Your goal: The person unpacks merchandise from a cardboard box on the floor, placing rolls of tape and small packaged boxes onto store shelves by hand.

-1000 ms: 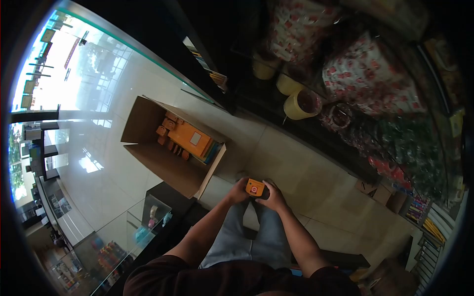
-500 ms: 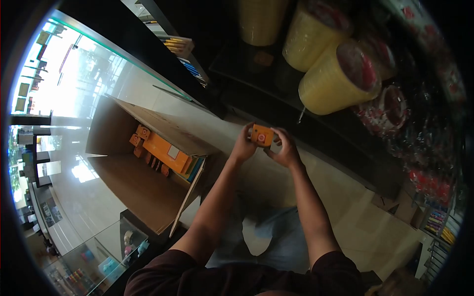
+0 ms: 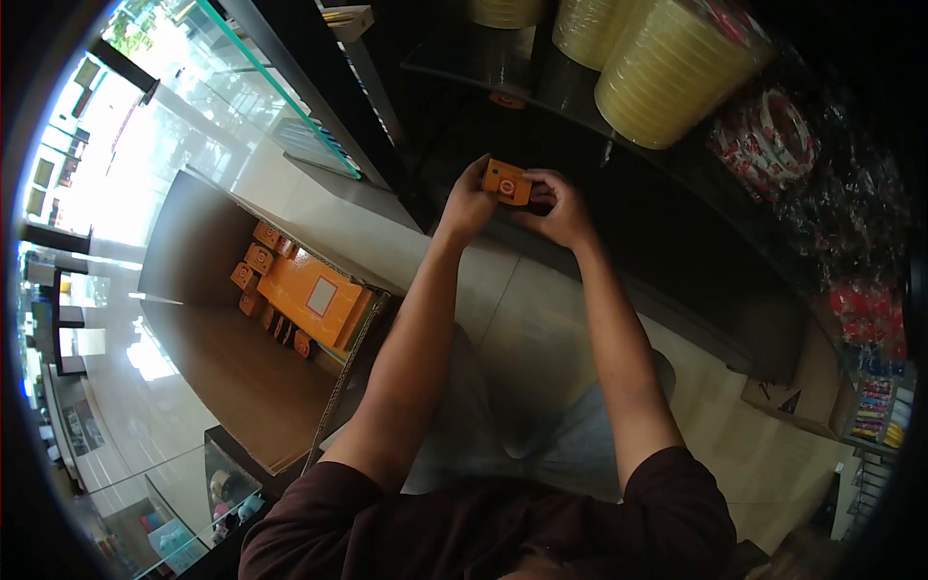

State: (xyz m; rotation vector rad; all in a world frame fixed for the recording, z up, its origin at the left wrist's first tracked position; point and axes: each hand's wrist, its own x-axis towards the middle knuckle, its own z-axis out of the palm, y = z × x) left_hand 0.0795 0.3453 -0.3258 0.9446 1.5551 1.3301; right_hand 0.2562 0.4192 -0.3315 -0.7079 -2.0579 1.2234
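Observation:
A small orange box (image 3: pixel 507 184) with a dark round emblem is between my two hands, in front of the dark shelf. My left hand (image 3: pixel 470 205) grips its left side, closed around the edge. On the other side, my right hand (image 3: pixel 561 211) has bent fingers against the box's right edge, with the thumb below. To the left stands an open cardboard carton (image 3: pixel 261 387). Inside it lie a large flat orange pack (image 3: pixel 300 290) with a pale label and several small orange boxes (image 3: pixel 257 257) like the held one.
Yellowish tape rolls (image 3: pixel 667 82) stand stacked on the dark shelf (image 3: pixel 464 82), beside plastic-wrapped patterned rolls (image 3: pixel 768 145). A glass panel edge (image 3: pixel 290 97) rises above the carton. Another cardboard box (image 3: pixel 793 401) is at the right, and a glass case (image 3: pixel 155 522) at the lower left.
The view has shifted, so the shelf's tape rolls, my hands and the held box appear higher. My right fingers have come closer in against the box's right side.

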